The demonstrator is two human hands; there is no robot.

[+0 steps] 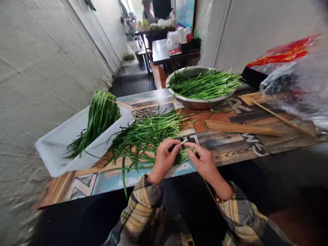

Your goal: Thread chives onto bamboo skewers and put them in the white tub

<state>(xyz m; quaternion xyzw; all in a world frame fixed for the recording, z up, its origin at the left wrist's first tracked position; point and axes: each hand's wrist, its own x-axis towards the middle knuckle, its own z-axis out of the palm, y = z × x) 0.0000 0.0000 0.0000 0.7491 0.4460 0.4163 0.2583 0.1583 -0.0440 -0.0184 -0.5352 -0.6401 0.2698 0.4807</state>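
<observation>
My left hand [167,156] pinches the pale stem ends of some garlic chives [183,141] between thumb and forefinger, over the near edge of the table. Close to it, my right hand [203,161] is closed, its fingertips at the same stems. From under the right palm a thin skewer [211,194] slants down toward my lap; its upper end is hidden by the hand. A loose pile of chives [151,131] lies on the table beside and beyond my left hand.
A white plastic bin [57,150] at left holds skewered chives [102,106]. Behind the pile stands a metal basin [197,103] of chives. Bamboo skewers [241,127] lie at right, near a clear plastic bag [302,82]. A person [148,13] is far back.
</observation>
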